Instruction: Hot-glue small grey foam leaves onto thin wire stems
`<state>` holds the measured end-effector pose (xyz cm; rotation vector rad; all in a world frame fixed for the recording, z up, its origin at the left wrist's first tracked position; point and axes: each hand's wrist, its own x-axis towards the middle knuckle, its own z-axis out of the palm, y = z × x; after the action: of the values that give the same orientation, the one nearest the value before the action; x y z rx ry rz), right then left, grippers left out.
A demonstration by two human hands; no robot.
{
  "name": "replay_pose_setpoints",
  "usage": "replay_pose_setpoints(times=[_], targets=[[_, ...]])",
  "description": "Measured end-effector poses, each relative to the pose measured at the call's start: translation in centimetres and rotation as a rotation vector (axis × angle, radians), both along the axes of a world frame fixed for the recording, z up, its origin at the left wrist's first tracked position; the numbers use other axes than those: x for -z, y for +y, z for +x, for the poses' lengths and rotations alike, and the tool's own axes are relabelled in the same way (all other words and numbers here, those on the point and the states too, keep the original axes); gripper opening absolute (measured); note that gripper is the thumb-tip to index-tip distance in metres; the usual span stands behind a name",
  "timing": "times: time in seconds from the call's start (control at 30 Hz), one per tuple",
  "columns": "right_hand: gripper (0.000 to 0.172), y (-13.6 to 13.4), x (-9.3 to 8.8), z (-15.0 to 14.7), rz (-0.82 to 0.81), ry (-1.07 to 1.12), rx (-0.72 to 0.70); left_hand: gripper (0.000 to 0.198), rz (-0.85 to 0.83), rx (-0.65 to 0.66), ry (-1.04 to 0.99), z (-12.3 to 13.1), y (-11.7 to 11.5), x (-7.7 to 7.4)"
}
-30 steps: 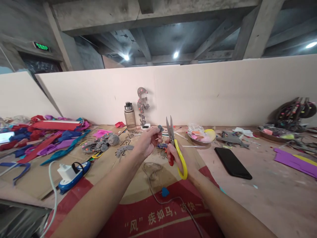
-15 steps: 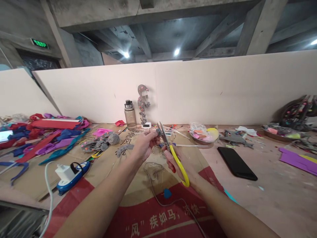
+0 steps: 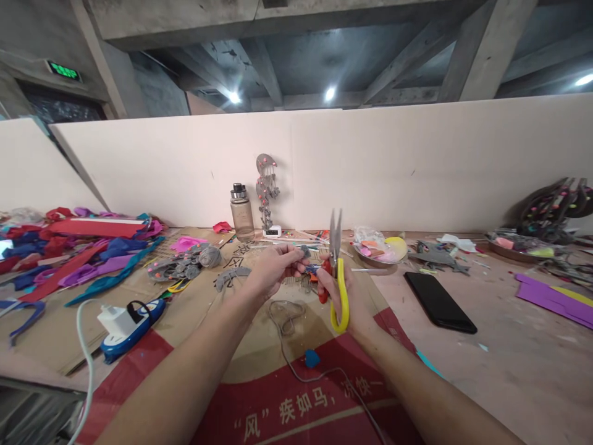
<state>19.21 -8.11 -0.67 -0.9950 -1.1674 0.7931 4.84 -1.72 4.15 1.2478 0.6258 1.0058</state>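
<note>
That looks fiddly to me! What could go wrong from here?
A nick, perhaps: the scissors in the right hand have their blades slightly apart, near the left hand.
A drop: the small grey piece is pinched only at the left fingertips, so it might slip and get lost in the clutter.
A snag: the thin grey cord lies loose and looped below the hands, so it could tangle or catch.

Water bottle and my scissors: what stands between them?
In the head view, between water bottle and scissors: a pink-dotted gray ornament and a white digital clock.
</note>
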Motion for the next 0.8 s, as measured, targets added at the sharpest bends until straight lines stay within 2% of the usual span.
replay_pose_setpoints(times=[0.1,0.2,0.3,0.4,0.5,0.6,0.7,0.8], targets=[[0.043,-0.5,-1.2,0.4,0.057,-0.001,0.058,0.035,0.003,0.079,0.099,0.4,-0.3,0.5],[0.041,-0.6,-1.7,0.8,0.102,-0.056,0.068,0.034,0.028,0.133,0.188,0.7,-0.6,0.8],[0.040,-0.3,-1.2,0.9,0.138,-0.064,0.077,0.032,0.039,0.159,0.198,0.8,-0.8,0.8],[0.039,0.2,-0.4,1.0,0.132,0.021,0.053,0.029,0.070,0.166,0.122,1.1,-1.1,1.0],[0.037,0.5,0.0,1.0,0.126,0.073,0.027,0.024,0.131,0.135,0.049,1.6,-1.4,1.6],[0.035,0.4,0.0,0.9,0.111,0.040,-0.003,0.022,0.111,0.073,-0.021,1.9,-1.6,1.9],[0.038,0.2,-0.2,0.5,0.077,-0.008,0.000,0.023,0.047,-0.004,-0.110,1.6,-1.3,1.5],[0.035,0.1,-0.4,0.2,0.116,-0.137,0.006,0.024,0.021,-0.038,-0.147,1.0,-1.0,0.7]])
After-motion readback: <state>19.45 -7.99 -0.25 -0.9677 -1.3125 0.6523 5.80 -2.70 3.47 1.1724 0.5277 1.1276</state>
